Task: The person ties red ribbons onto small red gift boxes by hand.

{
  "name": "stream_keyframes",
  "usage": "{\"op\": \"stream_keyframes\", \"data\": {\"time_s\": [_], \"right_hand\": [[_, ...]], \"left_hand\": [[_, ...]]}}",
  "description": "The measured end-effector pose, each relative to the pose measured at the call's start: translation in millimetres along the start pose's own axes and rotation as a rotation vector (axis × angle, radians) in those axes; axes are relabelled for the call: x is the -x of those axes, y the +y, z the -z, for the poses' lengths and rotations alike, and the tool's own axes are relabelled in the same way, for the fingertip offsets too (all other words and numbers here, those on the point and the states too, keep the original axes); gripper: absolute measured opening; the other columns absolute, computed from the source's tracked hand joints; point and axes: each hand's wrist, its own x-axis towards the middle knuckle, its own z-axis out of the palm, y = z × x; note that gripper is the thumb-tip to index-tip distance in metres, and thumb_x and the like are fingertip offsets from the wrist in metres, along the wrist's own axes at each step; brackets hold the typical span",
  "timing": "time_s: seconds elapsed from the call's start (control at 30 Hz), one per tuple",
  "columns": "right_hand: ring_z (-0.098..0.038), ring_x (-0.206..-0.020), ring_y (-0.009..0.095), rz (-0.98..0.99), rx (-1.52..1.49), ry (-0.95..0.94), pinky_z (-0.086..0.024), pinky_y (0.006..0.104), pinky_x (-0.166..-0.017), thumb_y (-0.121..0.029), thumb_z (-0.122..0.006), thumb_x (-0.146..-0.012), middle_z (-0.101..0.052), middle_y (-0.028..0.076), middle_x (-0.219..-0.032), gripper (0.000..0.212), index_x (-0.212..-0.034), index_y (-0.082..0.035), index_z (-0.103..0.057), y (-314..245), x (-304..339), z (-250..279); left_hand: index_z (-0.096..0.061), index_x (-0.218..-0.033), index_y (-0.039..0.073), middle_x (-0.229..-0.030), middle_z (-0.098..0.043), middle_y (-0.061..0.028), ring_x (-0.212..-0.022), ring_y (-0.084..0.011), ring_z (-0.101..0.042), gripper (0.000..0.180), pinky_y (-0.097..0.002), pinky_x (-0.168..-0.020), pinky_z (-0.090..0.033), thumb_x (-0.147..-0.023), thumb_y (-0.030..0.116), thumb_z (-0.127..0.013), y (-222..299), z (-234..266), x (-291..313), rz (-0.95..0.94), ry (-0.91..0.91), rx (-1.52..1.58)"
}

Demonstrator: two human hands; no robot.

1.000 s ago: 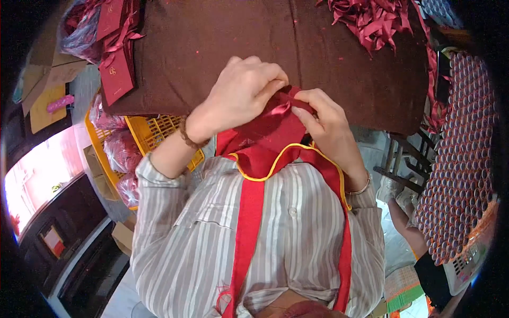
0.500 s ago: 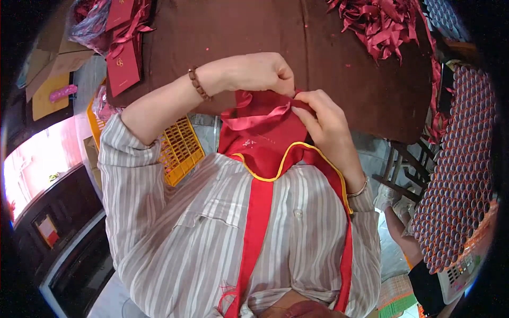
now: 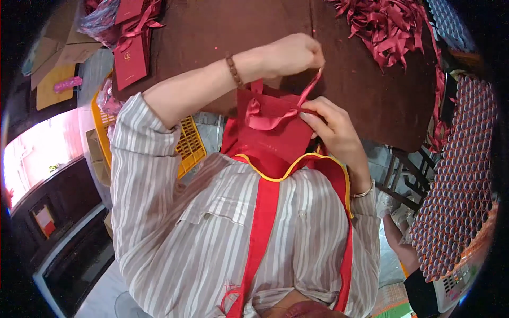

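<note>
A dark red paper gift bag [image 3: 281,142] is held upright in front of my chest, at the table's near edge. My left hand [image 3: 294,54], with a brown bead bracelet at its wrist, is raised above the bag, closed on one end of a red ribbon [image 3: 311,89]. The ribbon runs taut down to the bag's upper right corner. There my right hand [image 3: 336,124] pinches the bag's rim between thumb and fingers, close to the ribbon. A slack loop of red ribbon [image 3: 265,123] hangs across the bag's front. My red apron [image 3: 268,206] with yellow trim lies behind it.
A brown cloth covers the table [image 3: 228,32] ahead. A heap of loose red ribbons [image 3: 389,32] lies at its far right, and red bags [image 3: 130,63] lie at the left. A yellow crate [image 3: 192,147] stands below the left edge. Rows of small round pieces [image 3: 456,180] fill the right side.
My left hand has risen and moved right, away from the bag's rim, drawing the ribbon out taut. My right hand keeps its pinch at the bag's corner.
</note>
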Motion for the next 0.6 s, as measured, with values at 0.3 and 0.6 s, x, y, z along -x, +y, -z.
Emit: {"op": "stream_keyframes", "data": {"time_s": [0.3, 0.6], "right_hand": [[-0.052, -0.068, 0.009, -0.123, -0.064, -0.022, -0.043, 0.0219, -0.055, -0.006, -0.054, -0.085, -0.052, 0.004, -0.082, 0.014, -0.095, 0.003, -0.056, -8.5, -0.7, 2.4], [-0.052, -0.066, 0.009, -0.127, -0.055, -0.002, -0.043, 0.0219, -0.055, -0.007, -0.055, -0.085, -0.052, 0.005, -0.081, 0.013, -0.094, 0.003, -0.056, -3.8, 0.4, 5.4]], "left_hand": [[-0.061, -0.081, 0.001, -0.071, -0.059, -0.0031, -0.059, -0.0093, -0.052, 0.013, -0.0245, -0.053, -0.042, -0.083, 0.013, -0.056, 36.9, -8.5, -39.3, -0.116, 0.13, 0.587], [-0.058, -0.082, 0.002, -0.066, -0.055, -0.0013, -0.057, -0.009, -0.05, 0.014, -0.0249, -0.052, -0.041, -0.088, 0.014, -0.052, 43.0, -22.1, -44.9, -0.045, 0.287, 0.753]]}}
